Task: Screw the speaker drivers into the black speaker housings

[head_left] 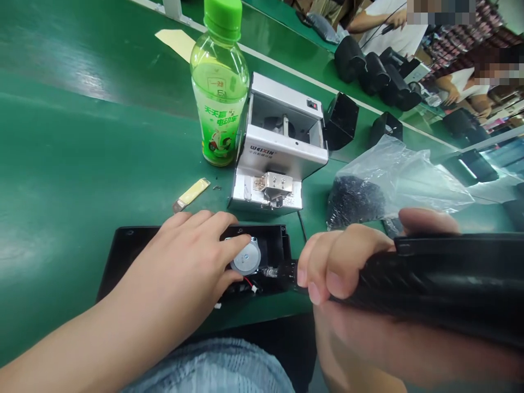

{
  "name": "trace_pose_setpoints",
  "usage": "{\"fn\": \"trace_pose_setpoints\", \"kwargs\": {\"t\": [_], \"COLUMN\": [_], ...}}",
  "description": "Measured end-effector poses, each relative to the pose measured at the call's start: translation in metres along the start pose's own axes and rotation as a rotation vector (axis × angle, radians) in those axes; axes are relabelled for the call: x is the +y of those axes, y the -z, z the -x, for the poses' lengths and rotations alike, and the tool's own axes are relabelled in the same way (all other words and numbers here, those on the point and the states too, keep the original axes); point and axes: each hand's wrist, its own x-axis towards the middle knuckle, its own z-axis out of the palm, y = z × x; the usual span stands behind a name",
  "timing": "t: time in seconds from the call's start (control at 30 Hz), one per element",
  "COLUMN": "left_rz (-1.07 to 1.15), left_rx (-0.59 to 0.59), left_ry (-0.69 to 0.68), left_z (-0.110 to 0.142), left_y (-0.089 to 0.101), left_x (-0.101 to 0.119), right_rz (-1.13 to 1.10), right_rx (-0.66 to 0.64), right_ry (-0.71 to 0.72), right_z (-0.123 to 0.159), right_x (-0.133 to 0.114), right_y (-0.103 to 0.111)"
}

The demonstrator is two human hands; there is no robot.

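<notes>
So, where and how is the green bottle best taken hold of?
Probably hold the bottle by its upper body, just below the cap, coming from the left. It stands upright, its round body suits a wrapping grip, and the grey machine stands close on its right, leaving little room there.

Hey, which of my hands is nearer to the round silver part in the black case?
Left. Your left hand is right at the round silver part; your right hand is farther off, to its right, gripping a black tool.
</notes>
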Motion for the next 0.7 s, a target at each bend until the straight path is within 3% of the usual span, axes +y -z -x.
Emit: {"fn": "trace_pose_setpoints", "kwargs": {"t": [0.27, 0.43, 0.57, 0.7], "left_rz": [0.016, 0.027, 0.011, 0.021], "left_rx": [0.020, 0.030, 0.036, -0.011], "left_ry": [-0.006, -0.008, 0.012, 0.034], "left_z": [0.001, 0.003, 0.004, 0.004], "left_y": [-0.003, -0.003, -0.003, 0.000], "left_x": [-0.001, 0.001, 0.006, 0.010], "right_rz": [-0.006, 0.040, 0.092, 0.080], "right_rx": [-0.043, 0.003, -0.121, -0.145], "right_ry": [-0.006, 0.013, 0.015, 0.060], "right_z": [0.001, 0.010, 0.016, 0.018], "right_x": [0.004, 0.001, 0.001, 0.007], "right_y": [-0.002, -0.013, -0.016, -0.015]}}
